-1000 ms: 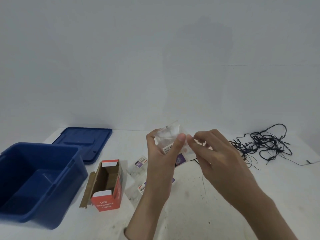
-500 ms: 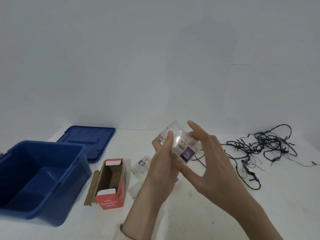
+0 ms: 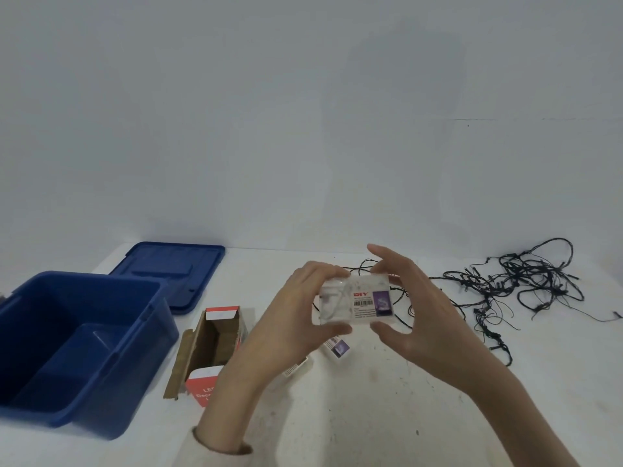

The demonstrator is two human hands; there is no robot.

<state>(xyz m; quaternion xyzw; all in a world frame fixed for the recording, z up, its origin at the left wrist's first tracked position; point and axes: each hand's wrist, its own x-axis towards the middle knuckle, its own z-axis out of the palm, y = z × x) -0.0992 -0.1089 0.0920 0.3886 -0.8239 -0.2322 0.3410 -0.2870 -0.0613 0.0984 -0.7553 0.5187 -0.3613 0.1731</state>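
A small clear plastic packet (image 3: 355, 302) with a white barcode label and a purple picture is held flat, label facing me, above the white table (image 3: 371, 399). My left hand (image 3: 296, 318) pinches its left end between fingers on top and thumb below. My right hand (image 3: 414, 311) pinches its right end the same way. Something pale and thin shows inside the packet. Two more such packets (image 3: 338, 347) lie on the table below, partly hidden by my left hand.
An open red and white carton (image 3: 215, 348) marked LED Decorative Lights lies left of my left wrist. A blue bin (image 3: 101, 372) stands at the left with its blue lid (image 3: 172, 274) behind it. A tangle of black light wire (image 3: 512, 284) spreads at the right.
The packet has been turned from tilted to flat, label facing me. My right hand shifted from cupping it underneath to pinching its right end. Both hands sit slightly higher.
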